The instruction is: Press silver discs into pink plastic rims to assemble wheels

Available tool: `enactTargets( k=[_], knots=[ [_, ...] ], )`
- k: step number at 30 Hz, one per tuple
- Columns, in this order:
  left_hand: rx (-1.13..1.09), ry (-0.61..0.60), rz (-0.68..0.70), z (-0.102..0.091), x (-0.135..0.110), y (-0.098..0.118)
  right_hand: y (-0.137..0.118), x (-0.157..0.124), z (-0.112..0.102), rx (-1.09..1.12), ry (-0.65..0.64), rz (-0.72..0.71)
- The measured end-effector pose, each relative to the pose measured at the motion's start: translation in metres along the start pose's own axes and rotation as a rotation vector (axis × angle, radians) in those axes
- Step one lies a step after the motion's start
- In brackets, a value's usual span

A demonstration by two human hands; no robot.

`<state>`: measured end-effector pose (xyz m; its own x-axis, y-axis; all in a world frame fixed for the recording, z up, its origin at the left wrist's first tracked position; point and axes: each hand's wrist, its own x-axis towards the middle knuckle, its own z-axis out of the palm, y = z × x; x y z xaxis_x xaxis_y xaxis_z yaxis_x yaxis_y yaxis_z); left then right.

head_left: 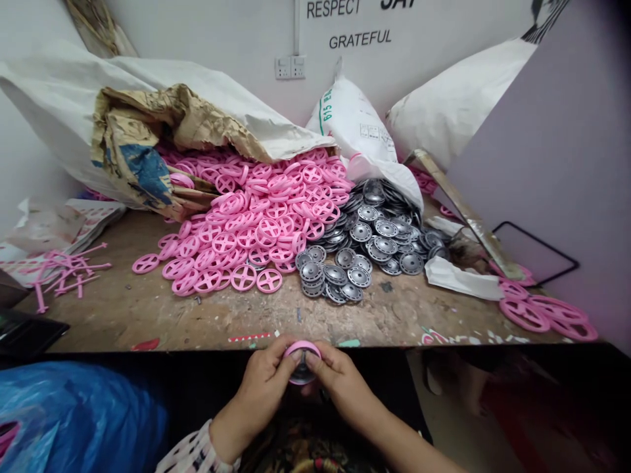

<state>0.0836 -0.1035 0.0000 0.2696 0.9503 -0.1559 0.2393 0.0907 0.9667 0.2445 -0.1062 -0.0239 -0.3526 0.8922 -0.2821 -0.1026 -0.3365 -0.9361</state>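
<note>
In front of the table's near edge, my left hand [263, 381] and my right hand [340, 378] grip one small wheel [302, 374] between them. The wheel has a pink rim with a grey hubcap-like disc set against it; both thumbs press on the disc. Whether the disc is fully seated in the rim I cannot tell. Beyond my hands lies a large heap of pink spoked wheels [269, 226], spilling from a paper-lined sack [162, 125]. Beside it, to the right, is a pile of silver-grey discs [362, 231] at the mouth of a white sack [355, 118].
Pink sticks [69, 272] lie at the table's left. At the right are larger pink wheels [547, 315], a wooden bar [468, 217] and a white scrap [462, 279]. A blue plastic bag [83, 414] stands at the lower left. Another white sack [458, 98] leans behind.
</note>
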Motion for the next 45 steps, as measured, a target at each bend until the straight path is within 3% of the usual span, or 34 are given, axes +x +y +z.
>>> enactTargets(
  k=[6, 11, 15, 18, 21, 23, 25, 27, 30, 33, 38, 41, 45],
  knots=[
    [0.268, -0.021, -0.019, -0.016, 0.001, -0.008, 0.019, 0.005, -0.014, -0.135, -0.159, 0.057],
    [0.336, 0.138, 0.023, -0.039, 0.011, -0.010, 0.036, 0.008, -0.018, -0.584, -0.079, 0.027],
    [0.552, 0.235, 0.173, -0.052, 0.034, -0.004, 0.013, 0.000, -0.014, -1.037, -0.109, -0.024],
    [0.814, 0.265, 0.237, -0.056, 0.057, -0.001, -0.015, 0.000, -0.019, -0.982, -0.131, -0.186],
    [1.083, 0.291, 0.218, -0.056, 0.078, 0.000, -0.041, 0.014, -0.035, -0.960, 0.085, -0.399],
    [1.209, 0.296, 0.184, -0.054, 0.088, 0.000, -0.056, 0.032, -0.047, -1.080, 0.288, -0.513],
    [1.276, 0.303, 0.172, -0.052, 0.093, -0.002, -0.067, 0.051, -0.055, -1.225, 0.409, -0.590],
    [1.312, 0.304, 0.188, -0.051, 0.095, -0.004, -0.076, 0.071, -0.057, -1.360, 0.443, -0.597],
    [1.336, 0.295, 0.224, -0.051, 0.094, -0.007, -0.084, 0.092, -0.051, -1.540, 0.441, -0.472],
    [1.317, 0.310, 0.225, -0.055, 0.090, -0.010, -0.087, 0.100, -0.044, -1.672, 0.381, -0.362],
    [1.163, 0.328, 0.290, -0.062, 0.081, -0.017, -0.081, 0.101, -0.047, -1.830, 0.333, -0.449],
    [0.818, 0.426, 0.320, -0.060, 0.075, -0.018, -0.077, 0.105, -0.056, -1.919, 0.269, -0.497],
    [0.072, 0.554, 0.131, -0.049, 0.069, -0.010, -0.080, 0.113, -0.071, -1.935, 0.318, -0.531]
  ],
)
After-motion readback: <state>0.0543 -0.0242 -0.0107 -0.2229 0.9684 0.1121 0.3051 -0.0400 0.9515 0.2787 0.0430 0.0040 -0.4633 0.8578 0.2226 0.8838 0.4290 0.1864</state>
